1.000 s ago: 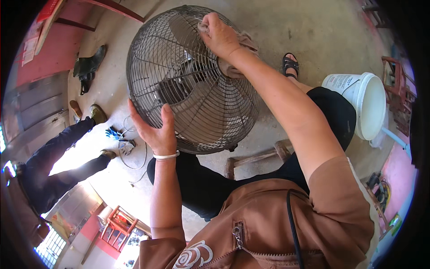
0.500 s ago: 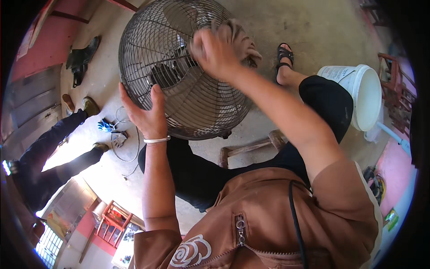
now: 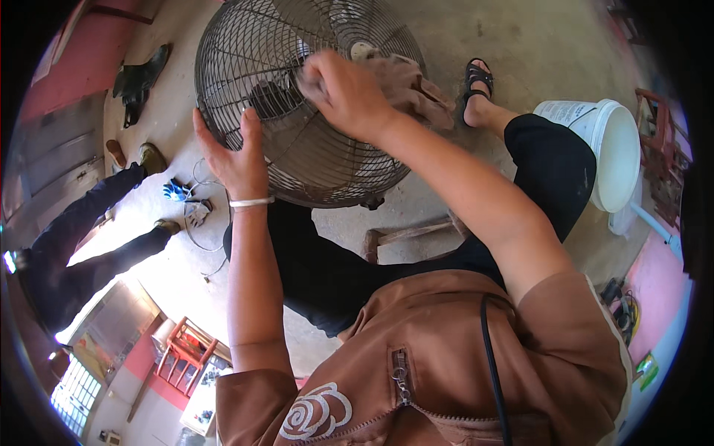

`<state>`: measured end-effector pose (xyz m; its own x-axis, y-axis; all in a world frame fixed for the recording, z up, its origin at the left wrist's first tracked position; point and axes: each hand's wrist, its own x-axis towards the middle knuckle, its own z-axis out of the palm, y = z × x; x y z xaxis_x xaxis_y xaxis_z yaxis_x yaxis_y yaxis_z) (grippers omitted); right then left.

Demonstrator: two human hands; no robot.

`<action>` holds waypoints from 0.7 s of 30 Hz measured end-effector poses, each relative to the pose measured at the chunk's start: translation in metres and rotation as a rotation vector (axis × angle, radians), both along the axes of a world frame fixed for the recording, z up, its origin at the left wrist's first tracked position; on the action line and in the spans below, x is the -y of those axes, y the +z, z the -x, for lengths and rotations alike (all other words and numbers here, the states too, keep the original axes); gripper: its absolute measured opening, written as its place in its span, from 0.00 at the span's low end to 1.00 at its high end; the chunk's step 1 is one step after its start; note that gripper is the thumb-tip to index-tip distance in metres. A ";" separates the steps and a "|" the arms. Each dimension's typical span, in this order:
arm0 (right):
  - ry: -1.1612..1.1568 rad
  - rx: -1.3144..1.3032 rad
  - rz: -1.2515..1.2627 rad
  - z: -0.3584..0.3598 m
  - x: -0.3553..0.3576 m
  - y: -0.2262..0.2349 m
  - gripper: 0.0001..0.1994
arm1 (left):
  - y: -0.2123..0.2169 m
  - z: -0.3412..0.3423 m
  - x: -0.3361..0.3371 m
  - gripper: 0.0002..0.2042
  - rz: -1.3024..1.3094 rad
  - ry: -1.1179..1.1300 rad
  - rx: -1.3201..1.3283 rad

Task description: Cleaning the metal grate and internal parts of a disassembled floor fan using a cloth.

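Observation:
A round wire fan guard [image 3: 335,182] stands before me, with the fan's dark motor [image 3: 274,98] behind its bars. My left hand [image 3: 236,152] grips the near-left rim, thumb over the front wires and fingers along the outer side. Against the front of the guard, my right hand [image 3: 346,93] is closed with curled fingers on a greyish-brown cloth [image 3: 416,89]. Part of the cloth shows at the fingertips, and the rest hangs loosely past the back of the hand toward the right rim. The fingers' inner side is hidden.
A white bucket [image 3: 617,156] lies tilted by my right knee. Low wooden stool bars [image 3: 413,235] show between my legs. At left are another person's legs [image 3: 93,215], a cable [image 3: 195,241], and blue-and-white gloves [image 3: 177,191] on the floor. Dark boots [image 3: 137,85] lie farther off.
My right hand has shifted slightly left across the guard, and the cloth hangs spread farther right. The fan and my left hand sit slightly higher in view.

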<state>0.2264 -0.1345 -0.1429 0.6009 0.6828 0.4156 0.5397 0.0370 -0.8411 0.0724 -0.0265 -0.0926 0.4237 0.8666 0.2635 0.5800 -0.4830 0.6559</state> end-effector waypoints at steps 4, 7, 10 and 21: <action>0.079 0.070 0.137 0.025 0.079 -0.033 0.14 | 0.002 0.005 -0.002 0.42 -0.005 0.015 0.004; 0.079 0.042 0.111 0.028 0.066 -0.023 0.13 | 0.000 0.006 -0.003 0.42 0.004 0.021 0.014; 0.088 0.076 -0.061 0.021 0.000 0.015 0.12 | -0.005 0.002 -0.004 0.42 0.045 0.000 0.080; 0.154 0.110 0.188 0.048 0.095 -0.009 0.14 | -0.003 0.006 -0.003 0.44 0.024 -0.009 0.120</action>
<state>0.1787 -0.2296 -0.1520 0.4423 0.8339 0.3303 0.6287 -0.0256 -0.7772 0.0665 -0.0238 -0.0952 0.3982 0.8695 0.2922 0.4925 -0.4714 0.7316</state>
